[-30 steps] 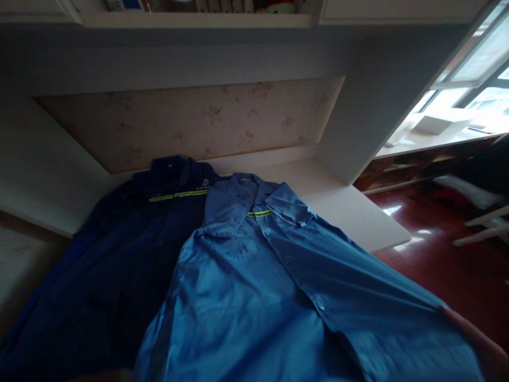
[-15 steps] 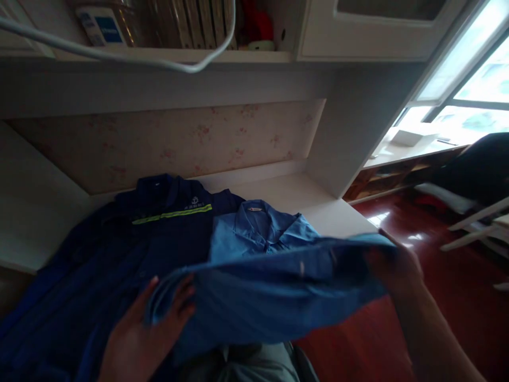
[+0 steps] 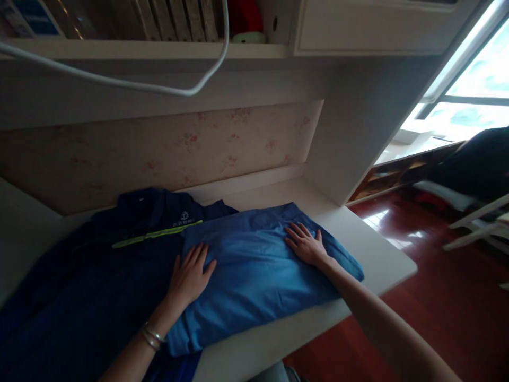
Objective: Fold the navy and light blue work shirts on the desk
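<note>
A folded light-blue shirt (image 3: 254,276) lies on the white desk, its collar out of sight under the fold. My left hand (image 3: 193,276) rests flat on its left part, fingers spread. Toward the far right of the fold, my right hand (image 3: 305,244) also lies flat with fingers apart. Neither hand grips the cloth. Beside and partly under the shirt, a dark navy jacket (image 3: 119,286) is spread out, with a yellow-green stripe and a small white emblem on its chest.
The white desk (image 3: 382,260) ends in a rounded corner at the right, above a red floor (image 3: 429,307). Overhead, a white cable (image 3: 139,85) loops below a shelf (image 3: 159,50) holding several cases. A dark chair (image 3: 473,164) stands by the window.
The lifted lower part of the shirt has come down over its collar and now lies flat. Both hands have let go of the edge and moved forward onto the cloth.
</note>
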Demonstrator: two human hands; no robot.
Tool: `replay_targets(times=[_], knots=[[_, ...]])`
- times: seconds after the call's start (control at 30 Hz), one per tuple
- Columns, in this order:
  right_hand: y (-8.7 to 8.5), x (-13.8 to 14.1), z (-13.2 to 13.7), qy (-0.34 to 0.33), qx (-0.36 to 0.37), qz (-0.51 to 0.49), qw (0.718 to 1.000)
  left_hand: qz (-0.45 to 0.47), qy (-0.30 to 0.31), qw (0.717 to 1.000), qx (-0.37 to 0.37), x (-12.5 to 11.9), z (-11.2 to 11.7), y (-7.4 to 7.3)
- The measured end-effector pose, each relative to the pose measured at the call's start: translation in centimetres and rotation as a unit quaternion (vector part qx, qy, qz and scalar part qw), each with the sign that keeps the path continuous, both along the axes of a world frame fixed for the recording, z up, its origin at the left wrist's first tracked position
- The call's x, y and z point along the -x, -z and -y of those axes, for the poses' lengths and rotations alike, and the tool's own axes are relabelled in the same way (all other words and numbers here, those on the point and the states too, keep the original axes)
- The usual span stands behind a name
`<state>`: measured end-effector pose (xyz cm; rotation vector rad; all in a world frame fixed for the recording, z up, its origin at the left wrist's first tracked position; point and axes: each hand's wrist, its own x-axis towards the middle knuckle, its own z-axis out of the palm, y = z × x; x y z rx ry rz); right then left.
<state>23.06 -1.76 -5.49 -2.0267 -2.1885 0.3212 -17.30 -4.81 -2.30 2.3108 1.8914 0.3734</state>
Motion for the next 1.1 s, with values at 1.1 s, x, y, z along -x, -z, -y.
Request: replay_targets(times=[1.1], knots=[[2.1,-14.1,-19.8,0.098,0.041,0.092,0.990,-0.071,0.031,0.997,-0.004,-10.8,-13.0,2.8]])
